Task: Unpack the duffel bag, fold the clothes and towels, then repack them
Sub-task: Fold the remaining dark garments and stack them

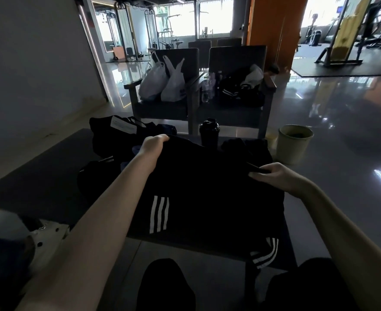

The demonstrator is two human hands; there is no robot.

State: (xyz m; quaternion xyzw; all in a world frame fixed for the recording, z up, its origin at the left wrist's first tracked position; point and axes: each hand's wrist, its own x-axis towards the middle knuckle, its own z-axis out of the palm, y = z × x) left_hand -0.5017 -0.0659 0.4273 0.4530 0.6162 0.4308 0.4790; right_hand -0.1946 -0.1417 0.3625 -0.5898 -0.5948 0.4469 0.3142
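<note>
Black garment (207, 194): dark cloth with three white vertical stripes at lower left. A second set of curved white stripes marks the lower right corner, which hangs over the near edge of the bench (39, 176). It is spread across the bench in front of the seated person. Left hand (154, 143): fingers curled over the far left edge of the cloth, gripping it. Right hand (272, 176): pinching a fold at the right edge. Duffel bag (108, 133): black, pale label on top, far left of the bench, behind the garment. Further dark clothes (245, 144): crumpled, far right. Black shaker bottle (209, 131): upright beyond the garment. Pale bin (295, 144): on the floor, right of the bench.
</note>
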